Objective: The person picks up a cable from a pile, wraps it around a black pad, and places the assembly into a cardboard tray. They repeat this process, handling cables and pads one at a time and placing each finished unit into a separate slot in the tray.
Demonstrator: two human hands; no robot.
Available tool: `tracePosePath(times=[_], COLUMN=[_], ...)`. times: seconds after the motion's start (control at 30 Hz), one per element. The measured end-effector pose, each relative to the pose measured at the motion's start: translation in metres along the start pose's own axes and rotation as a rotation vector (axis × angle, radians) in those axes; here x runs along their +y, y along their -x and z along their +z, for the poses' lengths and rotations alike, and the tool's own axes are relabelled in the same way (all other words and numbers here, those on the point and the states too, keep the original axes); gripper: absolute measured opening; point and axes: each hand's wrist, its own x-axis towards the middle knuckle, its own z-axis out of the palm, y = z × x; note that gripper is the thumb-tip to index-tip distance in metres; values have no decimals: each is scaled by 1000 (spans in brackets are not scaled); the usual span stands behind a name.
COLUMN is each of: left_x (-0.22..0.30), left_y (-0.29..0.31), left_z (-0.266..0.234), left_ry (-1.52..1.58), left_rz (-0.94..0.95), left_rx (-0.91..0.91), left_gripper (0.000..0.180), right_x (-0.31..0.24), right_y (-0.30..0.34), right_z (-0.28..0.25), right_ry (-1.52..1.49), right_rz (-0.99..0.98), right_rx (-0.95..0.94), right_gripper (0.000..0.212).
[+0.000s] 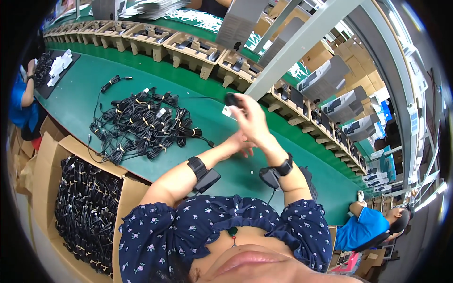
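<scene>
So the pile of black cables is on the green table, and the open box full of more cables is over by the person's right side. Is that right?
Not quite: the open box full of more cables is by the person's left side, as the head view shows. The pile of black cables is on the green table.

Left forearm (214, 155) and right forearm (272, 146) extended, converging. Right hand (252, 118) raised, fingers bent; left hand (237, 143) lower, partly hidden behind it.
</scene>
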Motion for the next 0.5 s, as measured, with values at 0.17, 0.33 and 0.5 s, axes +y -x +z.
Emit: tracePosePath(times=[0.17,0.33,0.5], left_x=[13,-3,-7], left_y=[11,7,2], left_z=[-4,-16,-8], left_ry=[370,-52,-712], left_rz=[62,50,625], left_rx=[-15,291,866], left_gripper=[59,32,34], right_x=[39,38,38], right_y=[41,72,90], right_z=[-51,-68,-83], right_ry=[-441,-548,-210], right_rz=[310,380,459], right_rx=[79,173,74], right_gripper=[27,19,20])
